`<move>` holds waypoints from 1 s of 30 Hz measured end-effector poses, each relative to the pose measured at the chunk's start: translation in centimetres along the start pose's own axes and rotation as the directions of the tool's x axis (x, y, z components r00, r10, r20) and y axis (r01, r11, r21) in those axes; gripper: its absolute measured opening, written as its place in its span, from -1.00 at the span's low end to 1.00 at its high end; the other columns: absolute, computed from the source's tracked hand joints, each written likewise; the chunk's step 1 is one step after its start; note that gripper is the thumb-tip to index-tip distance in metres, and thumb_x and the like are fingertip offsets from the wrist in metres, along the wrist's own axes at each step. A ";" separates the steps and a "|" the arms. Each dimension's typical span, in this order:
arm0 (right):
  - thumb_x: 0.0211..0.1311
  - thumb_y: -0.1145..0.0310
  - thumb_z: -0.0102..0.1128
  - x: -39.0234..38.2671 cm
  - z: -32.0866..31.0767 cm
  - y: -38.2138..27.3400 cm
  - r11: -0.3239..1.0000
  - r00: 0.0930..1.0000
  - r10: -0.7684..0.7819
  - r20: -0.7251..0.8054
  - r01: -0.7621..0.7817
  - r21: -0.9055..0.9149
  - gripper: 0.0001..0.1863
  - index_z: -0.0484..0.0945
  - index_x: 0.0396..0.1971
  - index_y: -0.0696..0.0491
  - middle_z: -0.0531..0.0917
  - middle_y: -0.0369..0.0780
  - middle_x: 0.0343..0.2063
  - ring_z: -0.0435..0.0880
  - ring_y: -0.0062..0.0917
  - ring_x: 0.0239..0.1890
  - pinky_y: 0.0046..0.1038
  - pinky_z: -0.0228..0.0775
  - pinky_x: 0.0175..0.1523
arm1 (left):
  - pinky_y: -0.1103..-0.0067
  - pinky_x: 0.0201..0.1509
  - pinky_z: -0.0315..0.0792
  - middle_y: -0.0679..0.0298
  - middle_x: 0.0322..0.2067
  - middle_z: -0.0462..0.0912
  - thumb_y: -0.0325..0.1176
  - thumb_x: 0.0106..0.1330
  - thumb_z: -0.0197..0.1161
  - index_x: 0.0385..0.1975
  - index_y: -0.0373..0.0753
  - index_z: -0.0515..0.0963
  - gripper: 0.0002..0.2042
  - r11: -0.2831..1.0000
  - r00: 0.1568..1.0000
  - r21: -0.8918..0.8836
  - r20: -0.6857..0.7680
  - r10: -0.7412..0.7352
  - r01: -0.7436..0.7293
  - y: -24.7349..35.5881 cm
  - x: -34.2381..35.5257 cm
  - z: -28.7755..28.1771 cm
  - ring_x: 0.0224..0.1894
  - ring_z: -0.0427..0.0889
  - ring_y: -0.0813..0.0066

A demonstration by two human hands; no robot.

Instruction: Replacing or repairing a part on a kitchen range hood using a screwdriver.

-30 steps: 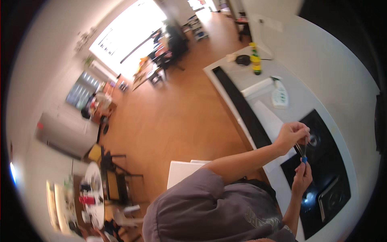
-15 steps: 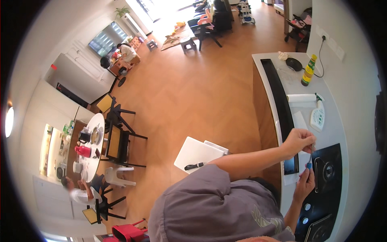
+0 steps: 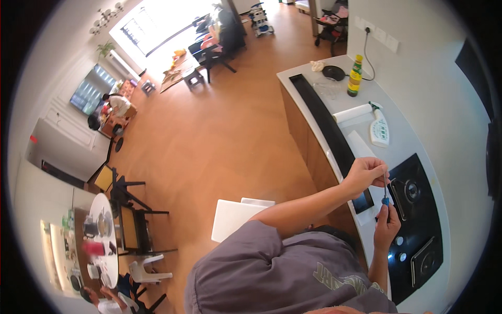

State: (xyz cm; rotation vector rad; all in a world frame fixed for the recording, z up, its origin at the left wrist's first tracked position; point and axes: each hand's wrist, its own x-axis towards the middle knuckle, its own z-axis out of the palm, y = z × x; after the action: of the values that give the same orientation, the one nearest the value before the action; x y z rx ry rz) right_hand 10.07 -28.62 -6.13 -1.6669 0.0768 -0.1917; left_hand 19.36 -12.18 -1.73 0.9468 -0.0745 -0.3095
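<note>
My left hand [image 3: 365,174] is closed in a pinch on the upper end of a thin metal shaft. Below it, my right hand [image 3: 387,224] grips the blue handle end of the same piece, which looks like a small screwdriver [image 3: 386,200]. It stands nearly upright in the picture, held over the counter's front part. Fingers hide both of its ends. Just right of both hands lies a black glass hob [image 3: 402,251] with two burners and knobs. A white sheet [image 3: 361,145] lies on the counter beyond my left hand.
Farther along the counter [image 3: 387,102] are a white spray bottle [image 3: 379,131], a white roll [image 3: 351,113], a yellow-labelled bottle [image 3: 355,76] and a black round object [image 3: 333,73]. A white stool [image 3: 230,217] stands left of me. Chairs and a round table [image 3: 99,201] with a seated person are far left.
The whole view has turned, so the counter and room appear shifted left. Both hands keep their hold on the screwdriver. The black item on the white stool no longer shows.
</note>
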 end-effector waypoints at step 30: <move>0.25 0.46 0.17 -4.9 -0.3 -2.8 0.775 0.940 0.257 -0.224 -0.062 0.629 -0.77 0.48 -0.10 0.13 0.57 -0.30 -0.43 0.31 -0.84 -0.64 -0.75 0.08 -0.61 | 0.40 -0.06 0.60 0.09 -0.28 0.62 -0.37 0.41 0.07 -0.11 -0.45 0.46 -0.76 0.993 0.951 0.055 0.288 -0.114 0.103 0.0 0.9 5.2 -0.22 0.67 0.25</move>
State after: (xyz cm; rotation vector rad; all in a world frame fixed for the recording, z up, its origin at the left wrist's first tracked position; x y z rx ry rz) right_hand 5.03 -27.77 -3.67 -0.9535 0.3519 -0.3014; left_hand 19.15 -16.53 1.20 0.9406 -0.3002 -0.5502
